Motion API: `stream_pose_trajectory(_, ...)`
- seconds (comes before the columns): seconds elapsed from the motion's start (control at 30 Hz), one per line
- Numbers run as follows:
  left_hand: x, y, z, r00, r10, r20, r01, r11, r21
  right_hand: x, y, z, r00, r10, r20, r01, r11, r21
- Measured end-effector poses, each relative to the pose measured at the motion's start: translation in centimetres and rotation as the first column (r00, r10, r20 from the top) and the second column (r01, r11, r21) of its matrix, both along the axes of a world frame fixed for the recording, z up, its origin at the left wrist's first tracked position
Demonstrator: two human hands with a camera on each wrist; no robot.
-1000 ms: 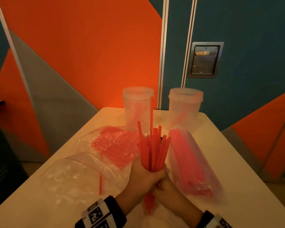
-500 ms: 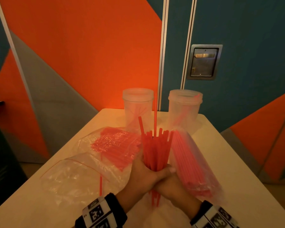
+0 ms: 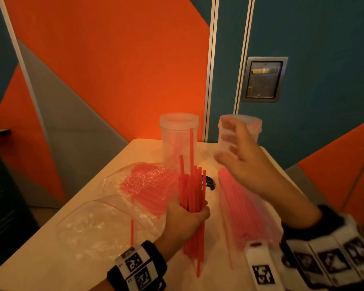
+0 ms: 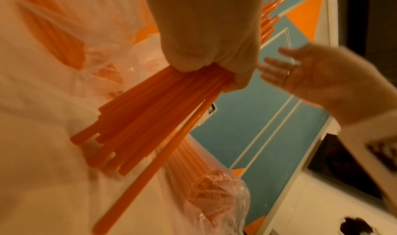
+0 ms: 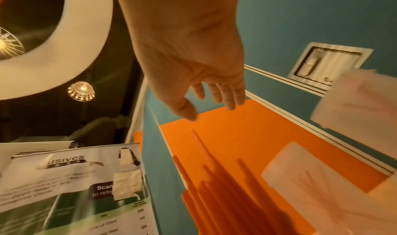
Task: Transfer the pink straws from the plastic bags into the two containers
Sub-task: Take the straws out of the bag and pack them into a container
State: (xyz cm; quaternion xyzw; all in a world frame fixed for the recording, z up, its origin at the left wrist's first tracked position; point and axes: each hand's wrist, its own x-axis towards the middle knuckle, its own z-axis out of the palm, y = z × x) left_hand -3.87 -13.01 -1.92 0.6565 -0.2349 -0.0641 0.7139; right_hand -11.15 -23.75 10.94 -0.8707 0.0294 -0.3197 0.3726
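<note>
White table (image 3: 76, 259), bags spread. Left hand (image 3: 184, 219) grips the straw bundle (image 3: 192, 190); right hand (image 3: 243, 162), fingers loose, nears the right container (image 3: 254, 127). Best steady it, then tip straws in.

Bundle of thin pink plastic straws (image 3: 191, 192): upright, ends uneven, one straw standing well above the rest; gripped round its middle by the left hand (image 3: 184, 222).

Clear zip-top plastic bag (image 3: 243, 208), right of the bundle: full of pink straws, lying lengthwise on the table.

Second clear plastic bag (image 3: 149, 182), left: partly filled with straws, lying flat.

Third clear bag (image 3: 93, 225), nearest: flat, one loose straw (image 3: 132, 232) on it.

Two translucent cylindrical plastic containers, left (image 3: 179, 135) and right (image 3: 254, 128): upright at the far edge, a few straws leaning inside.
</note>
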Motion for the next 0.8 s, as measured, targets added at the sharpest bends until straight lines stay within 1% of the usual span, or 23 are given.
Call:
stream_pose_trajectory(0.03,-0.2,-0.1,0.0,0.999,-0.025,0.02,0.025,1.0,0.011,0.3,0.5,1.3,0.997,0.072,0.02,-0.071,0.997,-0.015)
stream_pose_trajectory(0.07,-0.5,-0.3,-0.1,0.998,-0.049,0.038,0.048,0.999,0.024,0.7,0.9,2.0,0.992,0.13,-0.001,-0.13,0.989,-0.067)
stream_pose_trajectory(0.13,-1.0,-0.5,-0.2,0.995,-0.071,0.067,0.068,0.997,0.049,1.8,1.4,2.4,0.975,0.19,-0.115,-0.21,0.958,-0.194)
stream_pose_trajectory(0.2,-1.1,-0.5,0.0,0.995,-0.053,0.084,0.051,0.998,0.026,2.3,1.9,1.7,0.952,0.218,-0.215,-0.284,0.891,-0.354)
stream_pose_trajectory(0.23,-1.0,-0.5,0.2,0.995,-0.04,0.089,0.041,0.999,-0.008,2.4,2.2,1.1,0.949,0.223,-0.221,-0.301,0.845,-0.442)
stream_pose_trajectory(0.27,-0.8,-0.4,0.6,0.995,-0.029,0.096,0.034,0.998,-0.052,2.4,2.3,0.5,0.957,0.22,-0.189,-0.286,0.816,-0.503)
stream_pose_trajectory(0.3,-0.6,-0.3,0.9,0.995,-0.015,0.101,0.024,0.996,-0.09,2.4,2.3,-0.1,0.97,0.207,-0.126,-0.242,0.817,-0.524)
stream_pose_trajectory(0.33,-0.5,-0.3,1.1,0.994,-0.006,0.108,0.018,0.993,-0.115,2.3,2.2,-0.4,0.981,0.186,-0.055,-0.187,0.834,-0.519)
stream_pose_trajectory(0.37,-0.4,-0.4,1.2,0.993,0.003,0.115,0.011,0.993,-0.122,2.3,2.2,-0.7,0.989,0.147,-0.005,-0.128,0.842,-0.524)
stream_pose_trajectory(0.4,-0.4,-0.5,1.0,0.992,0.007,0.124,0.007,0.994,-0.112,2.4,2.1,-1.0,0.996,0.091,0.004,-0.074,0.832,-0.549)
stream_pose_trajectory(0.43,-0.6,-0.7,0.7,0.992,0.004,0.125,0.008,0.995,-0.096,2.7,2.0,-1.5,0.999,0.038,-0.035,-0.051,0.817,-0.574)
stream_pose_trajectory(0.47,-0.7,-0.8,0.3,0.993,-0.004,0.115,0.014,0.996,-0.084,2.9,2.0,-2.1,0.994,0.004,-0.106,-0.065,0.813,-0.578)
stream_pose_trajectory(0.5,-0.7,-0.9,0.0,0.995,-0.01,0.095,0.018,0.996,-0.084,3.0,2.0,-2.6,0.982,-0.005,-0.191,-0.103,0.828,-0.551)
stream_pose_trajectory(0.57,-0.8,-1.0,-0.5,0.997,-0.029,0.073,0.036,0.995,-0.096,2.8,2.2,-3.2,0.948,0.022,-0.317,-0.173,0.872,-0.458)
stream_pose_trajectory(0.63,-0.7,-1.0,-0.6,0.995,-0.042,0.086,0.052,0.992,-0.113,2.4,2.3,-3.1,0.921,0.069,-0.383,-0.243,0.871,-0.427)
stream_pose_trajectory(0.67,-0.7,-1.0,-0.7,0.994,-0.045,0.098,0.057,0.991,-0.118,2.2,2.4,-3.0,0.909,0.07,-0.411,-0.262,0.863,-0.431)
stream_pose_trajectory(0.7,-0.6,-0.9,-0.8,0.993,-0.042,0.11,0.055,0.991,-0.119,2.1,2.4,-2.8,0.909,0.049,-0.414,-0.257,0.848,-0.464)
stream_pose_trajectory(0.73,-0.5,-0.9,-1.0,0.993,-0.034,0.117,0.047,0.992,-0.113,2.2,2.4,-2.9,0.923,0.017,-0.385,-0.231,0.823,-0.518)
stream_pose_trajectory(0.8,-0.2,-0.8,-1.3,0.991,-0.025,0.13,0.037,0.996,-0.084,2.7,2.7,-3.5,0.959,-0.023,-0.282,-0.161,0.776,-0.61)
